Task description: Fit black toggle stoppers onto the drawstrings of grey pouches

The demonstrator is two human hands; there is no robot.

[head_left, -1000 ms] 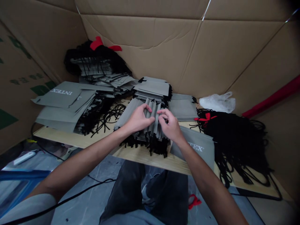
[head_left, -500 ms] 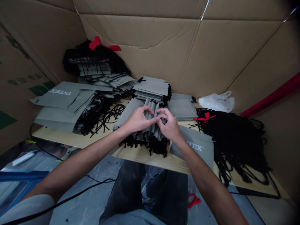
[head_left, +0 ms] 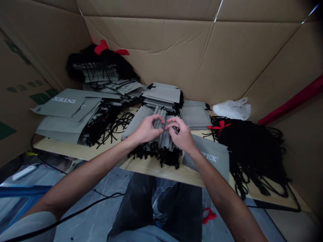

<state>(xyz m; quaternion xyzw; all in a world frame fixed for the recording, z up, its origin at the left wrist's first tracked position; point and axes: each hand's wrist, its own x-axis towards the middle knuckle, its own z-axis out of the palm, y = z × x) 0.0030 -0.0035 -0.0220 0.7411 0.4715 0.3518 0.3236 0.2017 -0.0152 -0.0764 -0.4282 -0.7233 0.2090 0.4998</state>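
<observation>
Head view: you have the bundle of grey bags (head_left: 165, 141) right under and between your two hands, on the counter (head_left: 148, 166) straight ahead of your knees. Its middle bags bunch up into narrow ridges, and their long axis runs away from you, from the near edge of the counter toward the cardboard wall (head_left: 161, 37). Your left hand (head_left: 148, 130) comes in across those ridges from the left, your right hand (head_left: 182, 136) from the right; neither is clearly nearer, as the fingertips of both reach the ridges near the middle. On the left, your thumb and forefinger stand apart, with ridges showing in the gap; on the right, your fingers curl toward the thumb. Whether either grip has a bag pinched, you cannot tell from here.

The bundle points its corded end at you: black cords (head_left: 168, 158) gather along the near side, close to the counter's edge. The far end points at the stack of bags (head_left: 161, 94) just behind. To the left of the ridges, a flatter part of the bundle slants, its near end leaning leftward, beside your left hand.
</observation>
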